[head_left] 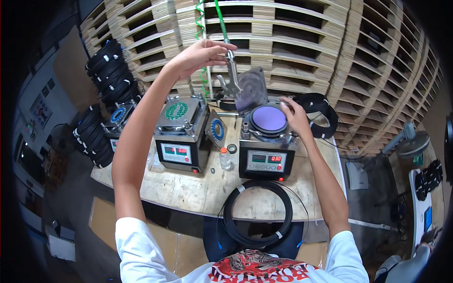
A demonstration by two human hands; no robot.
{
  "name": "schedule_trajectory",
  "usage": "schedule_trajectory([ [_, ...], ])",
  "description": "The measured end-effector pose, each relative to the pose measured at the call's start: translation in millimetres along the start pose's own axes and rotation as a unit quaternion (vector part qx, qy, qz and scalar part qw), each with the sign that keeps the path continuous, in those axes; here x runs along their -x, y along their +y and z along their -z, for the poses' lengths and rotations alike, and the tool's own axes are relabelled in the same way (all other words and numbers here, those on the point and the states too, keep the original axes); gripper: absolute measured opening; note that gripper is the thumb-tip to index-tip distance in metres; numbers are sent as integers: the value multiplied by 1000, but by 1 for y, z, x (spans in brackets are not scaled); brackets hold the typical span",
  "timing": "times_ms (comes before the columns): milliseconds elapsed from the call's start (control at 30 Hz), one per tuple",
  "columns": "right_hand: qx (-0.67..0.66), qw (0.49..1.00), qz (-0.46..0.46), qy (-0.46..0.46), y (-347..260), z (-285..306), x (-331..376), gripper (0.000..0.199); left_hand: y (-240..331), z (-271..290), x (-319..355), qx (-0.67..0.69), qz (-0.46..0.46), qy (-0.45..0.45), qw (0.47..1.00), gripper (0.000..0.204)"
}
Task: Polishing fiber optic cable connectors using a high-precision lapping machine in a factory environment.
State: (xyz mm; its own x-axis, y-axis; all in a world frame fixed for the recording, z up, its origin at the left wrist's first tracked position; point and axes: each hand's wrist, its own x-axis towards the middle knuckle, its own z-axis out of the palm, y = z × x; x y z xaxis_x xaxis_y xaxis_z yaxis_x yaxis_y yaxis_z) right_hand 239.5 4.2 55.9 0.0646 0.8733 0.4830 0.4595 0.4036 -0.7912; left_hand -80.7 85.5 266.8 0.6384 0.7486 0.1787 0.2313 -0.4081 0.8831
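Observation:
My left hand [203, 55] is raised, fingers closed around the upper end of a metal air blow gun [232, 75] on a green hose. The gun points down over the right-hand polishing machine [267, 160], beside its raised, cloudy hinged plate [251, 89]. On that machine lies a round purple polishing pad [269, 118] with a dark rim. My right hand [296, 117] grips the pad's right edge with thumb and fingers; the fingertips are partly hidden. A coil of black cable [228, 214] with blue-tipped ends lies at the table's front edge, partly over my lap.
A second machine [181, 150] carries a plate with a green ring of parts; a third stands farther left. A blue-ringed plate [216, 129] leans between machines. A red-capped bottle [225, 159] stands near. Black cable coils [109, 70] are stacked left, wooden pallets [292, 47] behind.

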Motion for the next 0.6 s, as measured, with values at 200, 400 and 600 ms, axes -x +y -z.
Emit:
schedule_trajectory([
  [200, -134, 968, -35, -208, -112, 27, -2, 59, 34, -97, 12, 47, -74, -97, 991, 38],
  [400, -248, 952, -146, -106, -108, 13, 6, 34, 14, -147, 7, 144, -111, -103, 978, 38],
  [600, -175, 983, -60, -17, -50, -11, 21, 27, -59, -174, -6, 11, -219, 327, 919, 26],
])
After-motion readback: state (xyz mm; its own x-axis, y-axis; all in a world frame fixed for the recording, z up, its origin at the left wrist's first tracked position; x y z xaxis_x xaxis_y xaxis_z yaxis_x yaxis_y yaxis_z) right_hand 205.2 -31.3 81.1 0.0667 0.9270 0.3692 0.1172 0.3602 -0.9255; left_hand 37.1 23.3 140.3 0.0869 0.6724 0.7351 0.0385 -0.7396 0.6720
